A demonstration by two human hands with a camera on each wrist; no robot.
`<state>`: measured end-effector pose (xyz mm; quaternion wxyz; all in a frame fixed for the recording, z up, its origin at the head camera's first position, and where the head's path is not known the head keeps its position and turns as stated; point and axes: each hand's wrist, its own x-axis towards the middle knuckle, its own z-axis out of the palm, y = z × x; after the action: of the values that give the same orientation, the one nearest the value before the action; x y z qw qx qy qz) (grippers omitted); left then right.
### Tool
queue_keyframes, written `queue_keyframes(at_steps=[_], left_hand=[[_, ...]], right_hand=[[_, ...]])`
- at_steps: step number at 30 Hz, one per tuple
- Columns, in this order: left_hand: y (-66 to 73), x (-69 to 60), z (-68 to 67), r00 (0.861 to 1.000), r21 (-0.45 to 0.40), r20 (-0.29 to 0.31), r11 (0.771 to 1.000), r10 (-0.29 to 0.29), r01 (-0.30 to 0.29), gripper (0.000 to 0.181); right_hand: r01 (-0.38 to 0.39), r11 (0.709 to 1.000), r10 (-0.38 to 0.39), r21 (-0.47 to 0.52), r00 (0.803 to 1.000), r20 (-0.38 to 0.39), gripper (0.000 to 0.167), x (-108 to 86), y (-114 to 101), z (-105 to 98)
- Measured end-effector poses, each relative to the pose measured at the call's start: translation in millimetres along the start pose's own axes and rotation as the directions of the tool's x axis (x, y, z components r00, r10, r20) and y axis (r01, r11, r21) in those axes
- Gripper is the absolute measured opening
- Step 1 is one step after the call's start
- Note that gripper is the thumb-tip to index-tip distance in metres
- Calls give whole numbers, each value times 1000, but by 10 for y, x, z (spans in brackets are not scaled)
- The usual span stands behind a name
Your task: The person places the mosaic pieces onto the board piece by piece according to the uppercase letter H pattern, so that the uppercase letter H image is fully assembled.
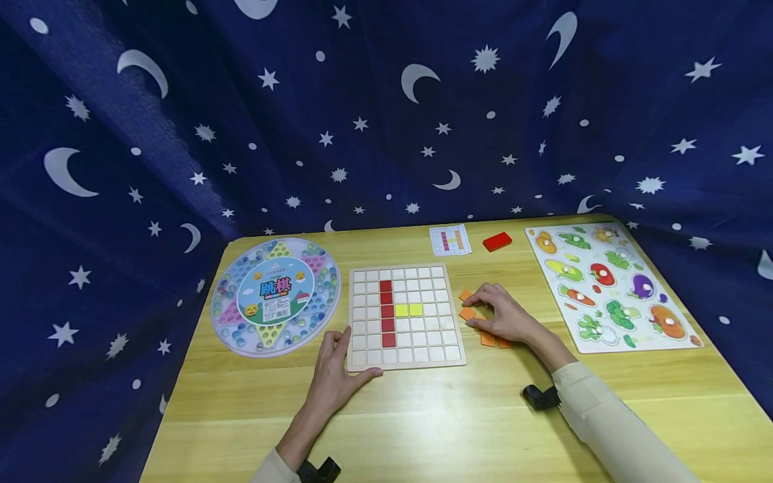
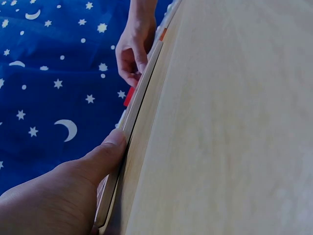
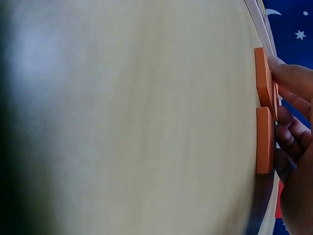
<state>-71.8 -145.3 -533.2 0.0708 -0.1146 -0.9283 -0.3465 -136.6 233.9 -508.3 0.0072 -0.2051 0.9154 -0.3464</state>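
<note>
A wooden grid board [image 1: 457, 354] holds a column of several red tiles [image 1: 387, 310] and two yellow tiles [image 1: 408, 310] beside it. My left hand [image 1: 333, 376] grips the board's near left corner, thumb on the near edge; in the left wrist view the thumb [image 2: 110, 147] presses the board's edge. At the board's right, my right hand [image 1: 504, 315] has thumb and index finger around an orange tile [image 1: 467, 313]. Another orange tile [image 1: 464, 295] lies behind it, and more [image 1: 488, 339] lie under and near the hand. In the right wrist view, orange tiles [image 3: 265, 142] stand out beside the fingers.
Behind the board lie a pattern card [image 1: 449, 240] and a red block [image 1: 498, 241]. A round marble game board [image 1: 274, 298] sits at the left, and a vegetable puzzle board [image 1: 612, 288] at the right. A starry blue curtain [image 1: 386, 134] hangs behind the table [image 1: 423, 416].
</note>
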Motion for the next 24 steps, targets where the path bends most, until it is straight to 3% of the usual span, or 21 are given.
queue_keyframes(at_steps=[12, 24], left_hand=[[-7, -5, -5, 1000, -5, -7, 1000, 6, -6, 107], [-9, -4, 4, 1000, -1, -4, 1000, 7, -7, 108]], right_hand=[[-34, 999, 34, -5, 996, -77, 32, 133, -141, 48], [-100, 993, 81, -60, 962, -259, 31, 499, -345, 235]])
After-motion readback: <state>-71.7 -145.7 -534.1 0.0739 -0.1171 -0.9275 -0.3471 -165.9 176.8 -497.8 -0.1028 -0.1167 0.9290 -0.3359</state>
